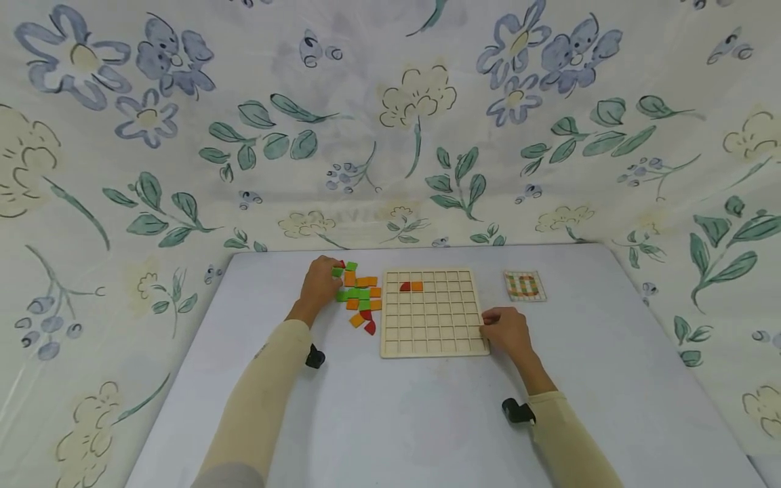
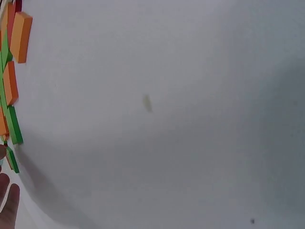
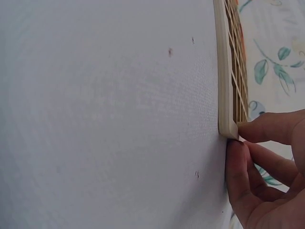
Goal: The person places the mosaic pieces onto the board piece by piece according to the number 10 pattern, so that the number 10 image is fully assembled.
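A wooden grid board (image 1: 427,325) lies on the table, with a red quarter-round tile (image 1: 405,287) and an orange square tile (image 1: 417,287) side by side in its upper rows. My right hand (image 1: 508,332) is at the board's right edge; in the right wrist view, its thumb (image 3: 267,128) and a fingertip (image 3: 237,150) pinch the board's corner. Left of the board, my left hand (image 1: 321,285) reaches to the far end of a cluster of loose green tiles (image 1: 354,293), orange tiles (image 1: 366,281) and red tiles (image 1: 370,328). Whether its fingers hold a tile is hidden.
A small patterned card (image 1: 525,286) with orange and green squares lies right of the board. The white table (image 1: 415,420) ends at the back against a flower-printed cloth (image 1: 366,135). Dark wrist cameras (image 1: 517,411) stick out from both sleeves.
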A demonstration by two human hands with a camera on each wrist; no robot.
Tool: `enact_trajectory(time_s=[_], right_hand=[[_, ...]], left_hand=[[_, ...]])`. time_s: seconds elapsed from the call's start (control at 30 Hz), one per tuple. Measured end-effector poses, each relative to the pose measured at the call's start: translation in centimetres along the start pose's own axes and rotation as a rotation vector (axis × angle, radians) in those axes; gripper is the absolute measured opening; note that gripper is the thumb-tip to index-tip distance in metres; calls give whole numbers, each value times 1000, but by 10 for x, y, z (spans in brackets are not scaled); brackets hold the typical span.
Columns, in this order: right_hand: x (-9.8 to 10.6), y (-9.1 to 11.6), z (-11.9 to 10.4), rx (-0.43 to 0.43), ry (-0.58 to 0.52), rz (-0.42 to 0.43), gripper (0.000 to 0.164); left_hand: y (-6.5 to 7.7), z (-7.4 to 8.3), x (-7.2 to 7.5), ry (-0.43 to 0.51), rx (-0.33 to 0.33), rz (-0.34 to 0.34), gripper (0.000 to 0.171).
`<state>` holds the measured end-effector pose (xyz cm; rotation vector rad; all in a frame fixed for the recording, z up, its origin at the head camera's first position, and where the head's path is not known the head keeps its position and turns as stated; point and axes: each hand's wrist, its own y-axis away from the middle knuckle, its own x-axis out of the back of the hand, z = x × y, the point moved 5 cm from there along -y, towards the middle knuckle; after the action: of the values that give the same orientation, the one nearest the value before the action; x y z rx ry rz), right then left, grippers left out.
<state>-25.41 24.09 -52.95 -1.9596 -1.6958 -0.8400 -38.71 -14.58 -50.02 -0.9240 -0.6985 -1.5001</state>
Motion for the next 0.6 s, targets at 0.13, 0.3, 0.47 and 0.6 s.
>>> enact_trajectory(time_s=[0.13,0.3,0.47,0.6], right_hand=[[-1,-1,2,-1,2,7,24],[1,-3,4,-5,-3,16,23],[1,-3,5,-17,-17,12,24],[0,-4,4,-10,-26,15,25]], left_hand=[[-4,-10,2,6,55,12,35],[-9,-12,-2,47,132,21,38],[-13,-10,-8,74,180,31,40],[-14,-11,-9,99,191,76,35]])
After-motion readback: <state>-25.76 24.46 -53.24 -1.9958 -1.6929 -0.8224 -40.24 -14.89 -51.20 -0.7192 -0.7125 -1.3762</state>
